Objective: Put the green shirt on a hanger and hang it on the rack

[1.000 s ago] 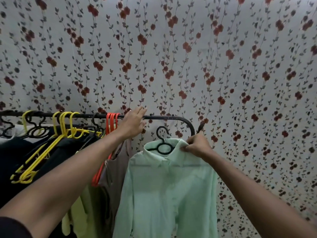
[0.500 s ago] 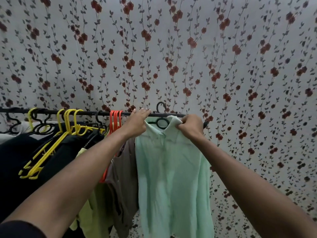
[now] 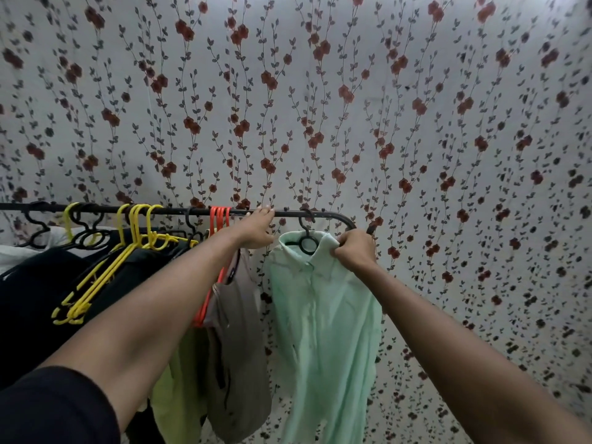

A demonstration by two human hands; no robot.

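- The right hand (image 3: 354, 251) is closed on the collar and shoulder of the green shirt (image 3: 323, 322), just under the rack rail's (image 3: 179, 212) bent right end; the left hand (image 3: 256, 230) rests against the rail from below, fingers loosely spread, gripping nothing that can be seen, a little left of the shirt.
- A second ago the shirt hung clear below the rail in the right hand, its hook in the air. Now the hook of the black hanger (image 3: 307, 233) sits over the rail, so the shirt has been raised and seated.
- The shirt now hangs from the rail near its right end, with a brownish garment (image 3: 238, 344) just to its left on the orange hangers (image 3: 219, 216).
- Further left along the rail hang dark clothes (image 3: 28, 302) and a bunch of yellow hangers (image 3: 128, 248).
- Judged from this, hanging is essentially done: what remains is for the right hand to let go and perhaps straighten the collar, which is bunched in its grip.
- The hook sits close to where the rail curves down, so a careless release could let it slide off toward the bend.
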